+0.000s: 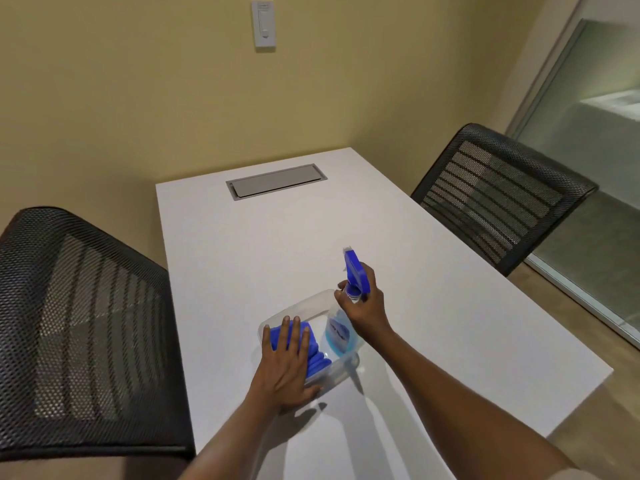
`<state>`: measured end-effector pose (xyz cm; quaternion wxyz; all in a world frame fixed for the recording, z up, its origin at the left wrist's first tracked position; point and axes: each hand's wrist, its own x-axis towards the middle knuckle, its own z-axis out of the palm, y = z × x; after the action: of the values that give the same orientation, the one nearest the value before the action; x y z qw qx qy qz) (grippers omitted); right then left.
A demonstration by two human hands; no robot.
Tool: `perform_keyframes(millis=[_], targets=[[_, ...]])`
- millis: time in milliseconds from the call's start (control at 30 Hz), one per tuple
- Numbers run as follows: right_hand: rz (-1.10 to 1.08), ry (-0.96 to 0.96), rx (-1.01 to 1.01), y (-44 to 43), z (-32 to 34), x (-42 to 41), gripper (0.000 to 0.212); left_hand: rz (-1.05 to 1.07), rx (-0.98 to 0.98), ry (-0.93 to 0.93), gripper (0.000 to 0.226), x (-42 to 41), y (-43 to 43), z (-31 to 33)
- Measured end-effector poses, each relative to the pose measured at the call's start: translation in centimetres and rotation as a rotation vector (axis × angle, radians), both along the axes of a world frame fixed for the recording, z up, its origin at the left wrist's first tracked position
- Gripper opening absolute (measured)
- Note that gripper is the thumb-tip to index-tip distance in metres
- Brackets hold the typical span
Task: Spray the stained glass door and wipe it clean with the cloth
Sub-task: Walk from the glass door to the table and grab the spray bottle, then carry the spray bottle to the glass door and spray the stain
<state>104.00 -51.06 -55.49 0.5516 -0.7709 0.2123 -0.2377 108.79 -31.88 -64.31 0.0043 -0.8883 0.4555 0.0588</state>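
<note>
A clear plastic bin (304, 303) stands on the white table (433, 306). Folded blue cloths (317, 356) lie in it. My left hand (287, 365) rests flat on top of the cloths, fingers spread, its thumb on the bin's near rim. My right hand (363, 303) grips the neck of a clear spray bottle (341, 336) with a blue trigger head (356, 271); the bottle's base is still inside the bin. The frosted glass door (595, 140) stands at the far right of the room.
A black mesh chair (86, 323) stands at the table's left and another mesh chair (498, 195) at its right, between table and glass. A grey cable hatch (277, 181) is set in the far end of the table. A wall switch (264, 22) hangs above.
</note>
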Motion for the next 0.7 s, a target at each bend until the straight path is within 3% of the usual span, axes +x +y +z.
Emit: perform_keyframes(millis=[233,400,567,700], targets=[[0.083,0.046,-0.038,0.6,0.5,0.7,0.049,-0.031,0.076,-0.002,0.080,0.1,-0.1,-0.6],[0.076,-0.007,-0.037,1.4,2.3,0.2,0.038,-0.054,0.084,-0.029,0.090,0.7,-0.2,-0.6],[0.017,-0.104,-0.103,1.8,5.7,-1.4,0.049,-0.119,0.049,-0.050,0.084,0.2,-1.5,3.1],[-0.094,-0.159,-0.096,1.0,9.0,-4.0,0.034,-0.165,0.000,-0.105,0.087,-0.7,-4.2,7.5]])
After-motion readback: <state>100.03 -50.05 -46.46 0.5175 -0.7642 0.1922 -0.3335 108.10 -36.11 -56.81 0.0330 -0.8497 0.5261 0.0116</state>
